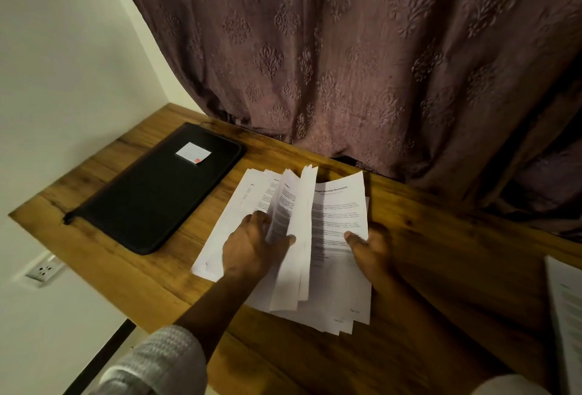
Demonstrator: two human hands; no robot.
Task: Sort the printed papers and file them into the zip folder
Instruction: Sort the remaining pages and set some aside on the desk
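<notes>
The papers (337, 221) are being handled by both hands at the middle of the tabletop (441, 268), where they are lying in a loose, fanned stack of thin white sheets printed with black text. The left forearm is being stretched forward from a ribbed pale sleeve (157, 360), and the left hand (252, 246) is being held palm down over the left half of the stack. Its fingers are being curled round a batch of sheets that is being lifted on edge and bowed into a soft arch, with the thumb being pressed against the batch's front face. The right hand (370, 249) is being kept at the stack's right edge. Its thumb is being laid flat on the top page, while its fingers are being hidden under the paper, so the page is being pinched at its margin. The lower corners of the sheets are being splayed out unevenly toward the near edge. The folder (151, 199) is lying flat and closed to the left of the papers, apart from them: a black, matte, rounded rectangle with a small white label (192, 152) bearing a red dot. The tabletop is being shown as warm brown wood with dark grain streaks. Another printed sheet (567, 300) is lying at the far right. A mauve curtain (346, 48) with an embossed pattern is hanging behind, and a white socket (44, 270) is being seen low on the wall.
</notes>
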